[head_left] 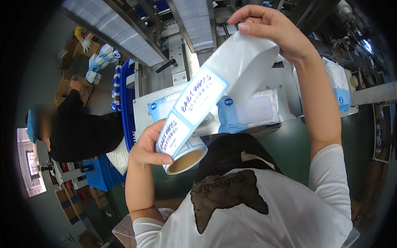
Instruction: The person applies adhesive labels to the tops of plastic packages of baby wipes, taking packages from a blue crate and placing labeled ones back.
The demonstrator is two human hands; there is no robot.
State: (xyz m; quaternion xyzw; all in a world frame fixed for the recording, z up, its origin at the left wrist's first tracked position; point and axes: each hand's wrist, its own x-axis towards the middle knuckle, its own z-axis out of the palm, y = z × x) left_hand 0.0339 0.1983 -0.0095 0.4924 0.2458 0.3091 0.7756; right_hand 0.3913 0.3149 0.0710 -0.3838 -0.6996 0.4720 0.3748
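Observation:
My left hand grips a roll of labels, its thumb on the front edge and the brown cardboard core facing me. From the roll a strip of white labels with light blue borders runs up and to the right. The upper stretch of that strip is plain glossy white backing, looped over near the top. Up there my right hand pinches the backing between thumb and fingers. Beneath the strip, a blue and white wipes pack lies on the metal machine bed. A second wipes pack is partly hidden behind the strip.
Tall stacks of folded white sheets stand in metal guides ahead. A black lever handle juts out below them. More wipes packs stand at the right. A blue conveyor edge runs along the left, where a co-worker handles cartons.

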